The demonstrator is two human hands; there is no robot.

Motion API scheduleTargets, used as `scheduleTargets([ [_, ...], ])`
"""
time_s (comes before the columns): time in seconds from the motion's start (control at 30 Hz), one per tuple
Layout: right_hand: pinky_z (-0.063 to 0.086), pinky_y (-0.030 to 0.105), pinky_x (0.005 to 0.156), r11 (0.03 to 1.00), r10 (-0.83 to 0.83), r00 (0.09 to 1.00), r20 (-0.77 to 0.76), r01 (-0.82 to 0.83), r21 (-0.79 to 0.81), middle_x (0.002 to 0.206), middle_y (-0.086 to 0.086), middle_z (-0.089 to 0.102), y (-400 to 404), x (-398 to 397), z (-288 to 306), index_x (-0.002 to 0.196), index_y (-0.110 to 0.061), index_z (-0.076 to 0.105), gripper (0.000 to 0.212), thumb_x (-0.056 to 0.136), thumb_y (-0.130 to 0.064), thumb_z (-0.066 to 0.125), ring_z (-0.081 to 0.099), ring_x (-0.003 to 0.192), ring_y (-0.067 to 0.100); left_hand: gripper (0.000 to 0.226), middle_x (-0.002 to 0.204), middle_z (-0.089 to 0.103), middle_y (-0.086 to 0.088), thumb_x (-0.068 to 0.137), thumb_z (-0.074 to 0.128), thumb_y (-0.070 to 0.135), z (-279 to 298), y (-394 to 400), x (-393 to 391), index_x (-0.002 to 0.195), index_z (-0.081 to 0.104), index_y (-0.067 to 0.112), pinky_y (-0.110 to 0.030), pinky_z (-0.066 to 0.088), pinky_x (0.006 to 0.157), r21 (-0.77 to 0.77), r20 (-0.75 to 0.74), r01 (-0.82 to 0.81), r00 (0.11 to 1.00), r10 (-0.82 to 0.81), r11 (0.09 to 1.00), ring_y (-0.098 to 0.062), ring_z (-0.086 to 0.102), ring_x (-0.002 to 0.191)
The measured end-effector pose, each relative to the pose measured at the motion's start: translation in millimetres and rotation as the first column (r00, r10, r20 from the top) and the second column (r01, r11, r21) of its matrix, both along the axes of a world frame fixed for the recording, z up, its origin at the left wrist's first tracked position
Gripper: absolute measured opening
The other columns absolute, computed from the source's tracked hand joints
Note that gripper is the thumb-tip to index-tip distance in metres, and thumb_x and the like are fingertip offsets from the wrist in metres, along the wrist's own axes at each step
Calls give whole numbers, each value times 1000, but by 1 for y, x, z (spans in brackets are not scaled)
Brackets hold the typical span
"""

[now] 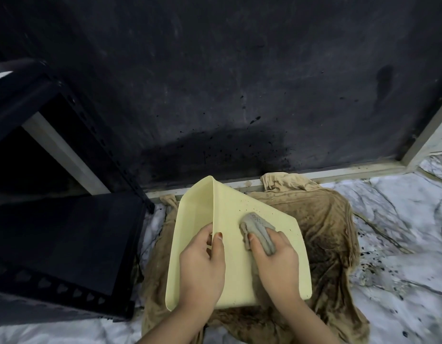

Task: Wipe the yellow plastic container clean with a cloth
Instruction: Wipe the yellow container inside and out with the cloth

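A pale yellow plastic container point(239, 202) lies tipped on its side over a stained brown rag, its open mouth facing left. My left hand point(202, 264) grips its upper edge, thumb on the outside and fingers inside. My right hand point(274, 256) presses a small grey cloth point(257, 229) against the container's flat outer face, near its middle. Small dark specks dot that face above the cloth.
The brown rag point(326, 232) is spread on a white marbled floor point(401, 219) spattered with dark spots at right. A black metal shelf unit point(66, 239) stands close on the left. A dark, splashed wall panel point(215, 95) with a pale frame rises behind.
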State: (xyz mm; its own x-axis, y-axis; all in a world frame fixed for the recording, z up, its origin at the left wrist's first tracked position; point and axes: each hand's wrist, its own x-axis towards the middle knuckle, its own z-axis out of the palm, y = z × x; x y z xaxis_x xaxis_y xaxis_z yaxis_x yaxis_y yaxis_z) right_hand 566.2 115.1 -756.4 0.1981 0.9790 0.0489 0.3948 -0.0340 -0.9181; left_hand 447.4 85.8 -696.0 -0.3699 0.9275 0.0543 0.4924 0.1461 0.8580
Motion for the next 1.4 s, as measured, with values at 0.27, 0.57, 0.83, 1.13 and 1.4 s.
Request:
scheduleTargets([
  [0.27, 43, 35, 69, 962, -162, 987, 15, 162, -219, 94, 9, 67, 18, 39, -43, 97, -16, 66, 23, 85, -34, 57, 60, 85, 28, 23, 60, 59, 6, 92, 48, 19, 1, 1, -4, 88, 56, 40, -13, 34, 42, -15, 19, -1, 1000, 1, 1000, -2, 49, 49],
  [0.57, 46, 38, 69, 890, -292, 956, 10, 275, -364, 77, 10, 62, 11, 73, -69, 95, -14, 66, 23, 88, -32, 55, 55, 75, 31, 25, 91, 67, 13, 95, 42, 14, 4, 4, 1, 112, 53, 28, -8, 40, 53, -88, 169, 26, 986, -10, 996, 6, 59, 68],
  [0.83, 40, 39, 94, 861, -318, 946, 64, 316, -399, 119, 20, 60, -15, 61, -62, 117, -6, 62, 41, 84, -29, 64, 55, 111, 37, 24, 82, 69, 12, 95, 44, 21, 18, 10, 0, 112, 60, 27, -4, 40, 51, -77, 287, 1, 958, 21, 997, 6, 61, 65],
  [1.13, 39, 8, 64, 999, 23, 1000, -17, -22, 33, 76, -6, 54, -32, 1, -1, 93, -18, 69, 35, 73, -45, 60, 55, 80, 10, 21, 51, 52, 6, 95, 45, 22, 12, 14, 3, 88, 65, 25, -18, 33, 47, 60, 175, -57, 984, 46, 997, -3, 40, 44],
  [1.4, 46, 24, 71, 986, 84, 996, 5, -84, 143, 90, -5, 59, 10, -12, 28, 106, -18, 66, 28, 85, -35, 58, 59, 82, 11, 23, 47, 53, 12, 94, 45, 22, 7, 13, 5, 86, 61, 36, -15, 32, 43, 92, 77, 31, 996, -38, 995, -4, 40, 40],
])
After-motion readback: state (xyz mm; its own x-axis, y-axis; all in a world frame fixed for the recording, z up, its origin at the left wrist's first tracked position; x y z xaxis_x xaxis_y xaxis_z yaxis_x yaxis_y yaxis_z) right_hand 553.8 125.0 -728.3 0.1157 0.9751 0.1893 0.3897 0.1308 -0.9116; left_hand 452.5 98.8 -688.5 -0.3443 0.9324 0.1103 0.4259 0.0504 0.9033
